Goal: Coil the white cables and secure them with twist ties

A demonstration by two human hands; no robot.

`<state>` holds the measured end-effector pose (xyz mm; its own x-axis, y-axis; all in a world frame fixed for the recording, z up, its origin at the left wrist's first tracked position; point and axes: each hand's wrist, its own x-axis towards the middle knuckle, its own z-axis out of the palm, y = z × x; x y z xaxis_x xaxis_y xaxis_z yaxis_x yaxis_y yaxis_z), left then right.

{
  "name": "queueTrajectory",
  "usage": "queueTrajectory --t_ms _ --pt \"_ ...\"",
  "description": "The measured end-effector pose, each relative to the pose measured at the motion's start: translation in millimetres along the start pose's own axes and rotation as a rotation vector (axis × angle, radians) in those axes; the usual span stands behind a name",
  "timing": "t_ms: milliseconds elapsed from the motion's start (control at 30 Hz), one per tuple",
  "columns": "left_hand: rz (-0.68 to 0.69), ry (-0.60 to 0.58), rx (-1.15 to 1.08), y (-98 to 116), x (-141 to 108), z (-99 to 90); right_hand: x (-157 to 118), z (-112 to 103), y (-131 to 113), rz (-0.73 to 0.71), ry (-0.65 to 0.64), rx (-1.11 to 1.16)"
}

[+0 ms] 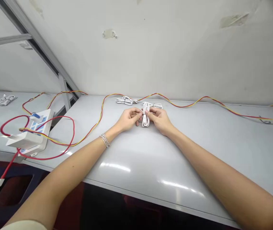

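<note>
A white cable bundle [145, 120], coiled lengthwise with a dark tie round its middle, is held upright above the grey table. My right hand [159, 118] grips it from the right, thumb across its front. On the other side my left hand [130, 118] has thumb and forefinger pinched together right at the dark tie; the tie's end seems to be between them, though it is too small to be sure. Just behind lie two more tied white bundles: one bundle [127, 101] beyond my left hand, another bundle [157, 105] partly hidden behind the held one.
A white power strip [46, 123] with a plugged-in adapter [25, 139] and looped red cable [73, 127] stands at left. A red-and-yellow wire [194, 103] runs along the wall. Another white bundle [5, 100] lies far left, past a metal frame post [64, 92].
</note>
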<state>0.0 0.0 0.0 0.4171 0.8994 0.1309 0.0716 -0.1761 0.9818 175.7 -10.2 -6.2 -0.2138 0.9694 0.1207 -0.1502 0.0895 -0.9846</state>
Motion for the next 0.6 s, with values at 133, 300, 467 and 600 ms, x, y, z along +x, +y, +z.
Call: queueTrajectory --t_ms 133,300,467,600 --pt "-0.030 -0.052 0.001 2.3 -1.0 -3.9 -1.1 -1.2 -1.9 0.004 0.065 -0.002" --pt "-0.046 -0.094 -0.016 3.7 -0.9 -5.5 -3.2 -1.6 -5.7 0.026 0.067 0.010" --pt "-0.043 -0.019 -0.040 0.2 1.8 -5.2 -2.0 -0.7 -5.8 0.109 0.067 0.063" --pt "-0.036 0.020 -0.095 -1.9 3.8 -5.9 -3.0 0.8 -7.7 0.096 0.032 0.026"
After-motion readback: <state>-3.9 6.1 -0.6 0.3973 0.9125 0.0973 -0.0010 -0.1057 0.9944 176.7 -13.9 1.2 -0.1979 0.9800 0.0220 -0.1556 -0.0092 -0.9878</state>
